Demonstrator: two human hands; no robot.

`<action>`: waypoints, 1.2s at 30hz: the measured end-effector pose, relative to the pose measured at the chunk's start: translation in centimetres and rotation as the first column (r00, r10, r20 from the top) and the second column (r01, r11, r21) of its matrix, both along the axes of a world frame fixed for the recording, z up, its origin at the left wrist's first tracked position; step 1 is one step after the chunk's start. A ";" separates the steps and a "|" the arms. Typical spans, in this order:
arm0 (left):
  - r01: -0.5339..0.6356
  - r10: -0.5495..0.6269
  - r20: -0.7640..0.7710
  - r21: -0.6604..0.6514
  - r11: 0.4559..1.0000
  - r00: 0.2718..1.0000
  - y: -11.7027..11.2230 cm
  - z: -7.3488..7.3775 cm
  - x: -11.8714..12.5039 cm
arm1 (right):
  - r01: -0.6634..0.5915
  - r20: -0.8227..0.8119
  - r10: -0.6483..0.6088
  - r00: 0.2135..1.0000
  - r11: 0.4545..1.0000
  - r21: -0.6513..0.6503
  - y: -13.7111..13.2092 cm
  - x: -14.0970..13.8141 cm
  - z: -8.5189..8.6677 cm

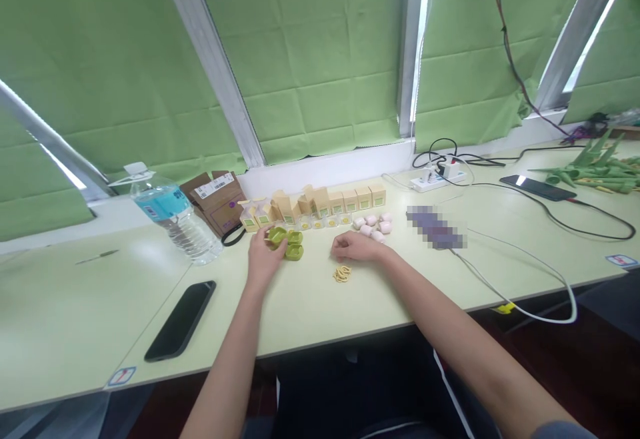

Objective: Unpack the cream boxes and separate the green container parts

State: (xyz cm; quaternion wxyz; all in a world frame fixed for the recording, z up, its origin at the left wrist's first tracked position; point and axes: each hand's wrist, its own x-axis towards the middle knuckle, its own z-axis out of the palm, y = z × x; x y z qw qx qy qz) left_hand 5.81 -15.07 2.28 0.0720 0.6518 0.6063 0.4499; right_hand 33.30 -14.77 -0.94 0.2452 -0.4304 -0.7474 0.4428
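At the middle of the table, my left hand (265, 254) has its thumb and fingers closed around the edge of a small green square container (278, 235). Two similar green containers (295, 252) rest against it on the right. My right hand (354, 246) hovers low to the right with its fingers curled together; whatever they may hold is hidden. Just below it lies a small pile of yellow loops (343, 274). Several pale pink cylinders (371, 226) are grouped behind my right hand. Small clear cups with yellow marks (332, 222) stand in a row behind both hands.
Several small cream boxes (350, 200) line the back. A water bottle (175, 216) and an open cardboard box (216, 202) are at left, a black phone (181, 320) nearer. To the right are a blurred-out item (436, 227), cables, a power strip (438, 179) and another phone (537, 187).
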 end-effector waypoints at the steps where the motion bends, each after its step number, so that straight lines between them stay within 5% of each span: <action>1: -0.049 0.048 -0.021 -0.022 0.999 0.999 0.0 -0.1 -1.4 | 0.001 0.000 -0.001 1.000 1.000 -0.003 0.0 0.0 0.0; 6: -0.198 0.172 -0.149 -0.189 0.962 0.974 -0.4 -0.9 -6.2 | 0.013 -0.002 -0.013 1.000 1.000 -0.015 -0.1 0.0 0.0; 11: -0.281 0.185 -0.301 -0.313 0.907 0.935 -0.7 -1.5 -6.9 | 0.008 0.001 -0.008 1.000 1.000 -0.009 -0.1 0.0 -0.1; 19: -0.125 0.044 -0.200 -0.415 0.901 0.979 -1.2 -0.8 -6.4 | 0.011 0.002 -0.011 1.000 1.000 -0.006 -0.4 -0.1 0.3; 26: -0.302 0.251 -0.295 -0.142 0.943 0.922 -1.9 0.7 -4.1 | 0.026 0.016 -0.026 1.000 0.999 0.018 -0.3 -0.1 0.2; 32: 0.068 -0.065 -0.185 0.009 0.998 0.981 -1.4 1.6 3.7 | 0.027 0.014 -0.027 1.000 0.999 0.035 -0.1 -0.1 -0.2; 36: 0.401 -0.392 -0.243 -0.015 0.916 0.887 -1.3 0.1 10.2 | 0.024 0.059 -0.033 0.998 0.988 0.151 0.1 -0.3 -0.5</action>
